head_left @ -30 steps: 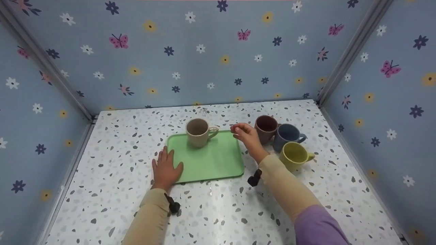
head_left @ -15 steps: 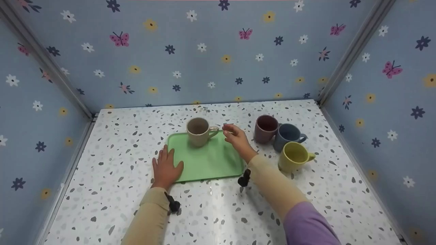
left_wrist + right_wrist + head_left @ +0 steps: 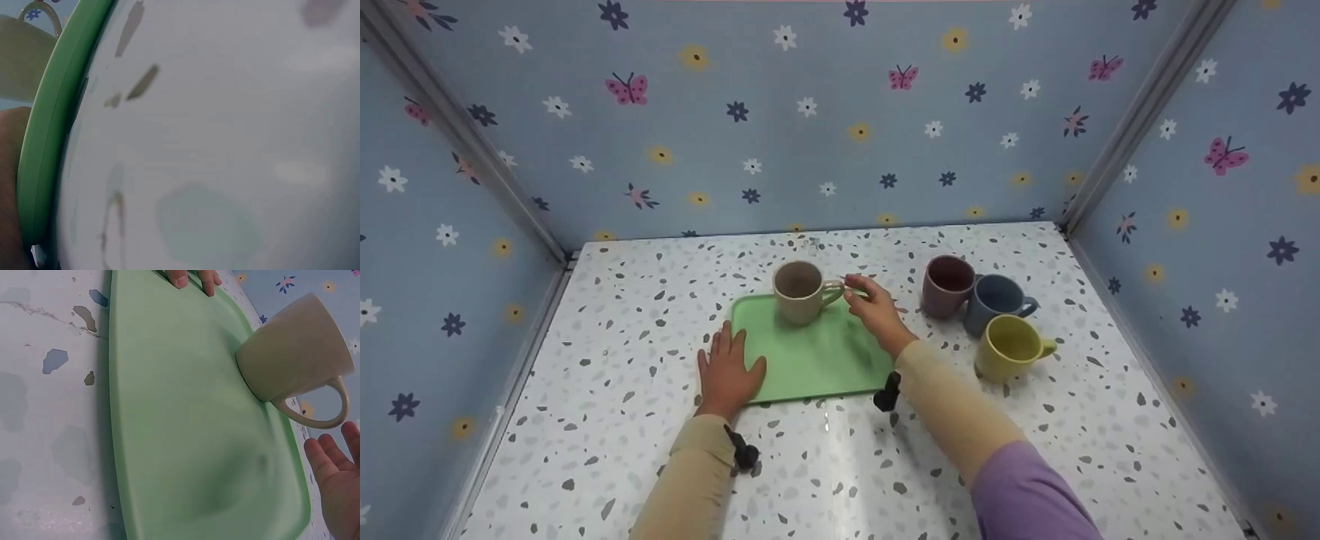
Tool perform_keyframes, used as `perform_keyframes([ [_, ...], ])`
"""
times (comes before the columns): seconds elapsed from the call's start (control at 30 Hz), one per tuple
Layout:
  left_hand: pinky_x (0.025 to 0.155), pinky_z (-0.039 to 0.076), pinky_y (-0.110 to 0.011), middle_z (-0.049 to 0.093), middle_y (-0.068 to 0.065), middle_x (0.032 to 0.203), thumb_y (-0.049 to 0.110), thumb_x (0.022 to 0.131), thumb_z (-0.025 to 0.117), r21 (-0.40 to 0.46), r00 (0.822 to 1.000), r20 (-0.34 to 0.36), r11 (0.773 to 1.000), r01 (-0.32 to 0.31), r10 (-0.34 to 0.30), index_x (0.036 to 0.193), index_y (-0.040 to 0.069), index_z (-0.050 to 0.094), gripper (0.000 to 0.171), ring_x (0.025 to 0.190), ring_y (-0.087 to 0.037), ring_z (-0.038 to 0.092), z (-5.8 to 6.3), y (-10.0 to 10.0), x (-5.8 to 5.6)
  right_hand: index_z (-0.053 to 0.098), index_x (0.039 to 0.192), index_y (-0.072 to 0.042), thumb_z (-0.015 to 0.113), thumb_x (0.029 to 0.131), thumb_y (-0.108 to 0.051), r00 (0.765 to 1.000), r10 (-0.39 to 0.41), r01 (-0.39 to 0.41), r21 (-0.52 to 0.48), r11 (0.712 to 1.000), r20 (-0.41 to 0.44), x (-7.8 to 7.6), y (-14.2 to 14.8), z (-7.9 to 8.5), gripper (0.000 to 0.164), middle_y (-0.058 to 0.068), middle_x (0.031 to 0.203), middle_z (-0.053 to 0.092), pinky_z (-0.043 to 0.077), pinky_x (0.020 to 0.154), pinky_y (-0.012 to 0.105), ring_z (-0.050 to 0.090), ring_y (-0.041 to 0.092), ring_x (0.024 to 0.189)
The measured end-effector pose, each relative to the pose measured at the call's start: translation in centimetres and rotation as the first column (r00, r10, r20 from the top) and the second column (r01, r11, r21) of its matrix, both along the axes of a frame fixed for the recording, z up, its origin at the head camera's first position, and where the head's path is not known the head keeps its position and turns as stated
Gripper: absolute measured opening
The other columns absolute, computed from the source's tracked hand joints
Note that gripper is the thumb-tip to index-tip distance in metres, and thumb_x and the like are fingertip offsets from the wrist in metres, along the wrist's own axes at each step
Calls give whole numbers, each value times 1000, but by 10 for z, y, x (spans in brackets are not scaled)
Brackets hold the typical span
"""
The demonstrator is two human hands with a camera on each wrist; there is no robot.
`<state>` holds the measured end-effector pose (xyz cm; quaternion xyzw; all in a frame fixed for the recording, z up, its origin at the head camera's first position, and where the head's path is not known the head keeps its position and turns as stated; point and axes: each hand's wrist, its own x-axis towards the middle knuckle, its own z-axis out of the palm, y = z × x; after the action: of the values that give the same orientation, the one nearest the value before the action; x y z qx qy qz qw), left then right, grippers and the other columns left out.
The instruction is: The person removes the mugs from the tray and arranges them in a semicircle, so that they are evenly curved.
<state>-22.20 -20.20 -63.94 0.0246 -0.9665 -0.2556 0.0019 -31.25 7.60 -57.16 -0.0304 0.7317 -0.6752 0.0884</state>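
Note:
A beige mug [image 3: 796, 309] stands upright on the far left part of a green tray [image 3: 810, 367], its handle pointing right. My right hand [image 3: 879, 316] is just right of that handle; in the right wrist view its fingertips [image 3: 316, 449] are close by the handle, with no grip around it. Flat over the tray's left side lies my left hand [image 3: 727, 380], fingers spread and thumb on the green surface. The left wrist view catches the tray's rim [image 3: 53, 112], part of this hand [image 3: 10, 185] and a blurred bit of the mug [image 3: 22, 64].
Right of the tray, a maroon mug [image 3: 943, 300], a blue mug [image 3: 986, 311] and a yellow mug [image 3: 997, 360] stand close together on the speckled tabletop [image 3: 825, 465]. Flowered blue panels [image 3: 810, 135] rise behind and on both sides.
My right hand has moved left from beside the maroon mug, over the tray, to the beige mug's handle. The left hand and all mugs have stayed in place.

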Motion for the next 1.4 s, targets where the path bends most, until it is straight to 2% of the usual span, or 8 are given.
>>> perform_keyframes([
  [0.27, 120, -3, -65, 4, -18, 169, 43, 100, 50, 1, 1000, -5, 1000, 7, -7, 158, 3, 30, 72, 154, -42, 6, -1, 0, 0, 49, 149, -7, 57, 104, -14, 998, 50, -48, 69, 996, -25, -3, -5, -3, 47, 10, 154, 47, 48, 106, 43, 50, 29, 137],
  [0.5, 119, -1, -66, 6, -19, 169, 43, 99, 50, -10, 1000, -18, 1000, 3, -3, 157, 3, 32, 72, 153, -43, 9, -1, 1, -1, 50, 148, -8, 59, 103, -13, 1000, 28, -27, 103, 994, -6, -4, -8, -3, 46, 10, 150, 51, 50, 104, 40, 55, 28, 132],
  [0.8, 120, -3, -65, 4, -18, 169, 45, 100, 49, -8, 1000, 0, 1000, 8, -8, 158, 4, 30, 73, 154, -41, 6, 0, 0, -1, 61, 137, -5, 66, 99, -13, 996, -4, 17, 142, 990, -88, -2, -17, -4, 39, 12, 136, 59, 54, 96, 34, 62, 27, 119],
  [1.07, 120, -2, -65, 4, -18, 169, 45, 100, 49, -11, 1000, -11, 1000, 7, -7, 158, 4, 31, 73, 154, -41, 7, -2, -2, -1, 72, 120, -2, 72, 95, -13, 991, -76, 88, 118, 989, -106, 2, -29, -6, 28, 11, 113, 71, 53, 80, 26, 63, 18, 100],
  [1.23, 119, -2, -66, 5, -20, 169, 43, 99, 50, -9, 1000, -24, 1000, 8, -8, 157, 2, 32, 73, 153, -43, 8, -2, -2, 0, 73, 115, 0, 74, 92, -9, 988, -119, 128, 95, 987, -96, 3, -33, -10, 25, 11, 109, 72, 55, 80, 25, 64, 16, 95],
  [1.4, 119, -2, -65, 5, -19, 169, 43, 100, 49, -16, 1000, -7, 1000, 5, -5, 157, 3, 31, 73, 153, -43, 8, -1, 0, 1, 69, 112, 2, 72, 93, -6, 988, -126, 133, 71, 989, -92, 3, -36, -13, 20, 12, 109, 70, 55, 81, 25, 65, 17, 96],
])
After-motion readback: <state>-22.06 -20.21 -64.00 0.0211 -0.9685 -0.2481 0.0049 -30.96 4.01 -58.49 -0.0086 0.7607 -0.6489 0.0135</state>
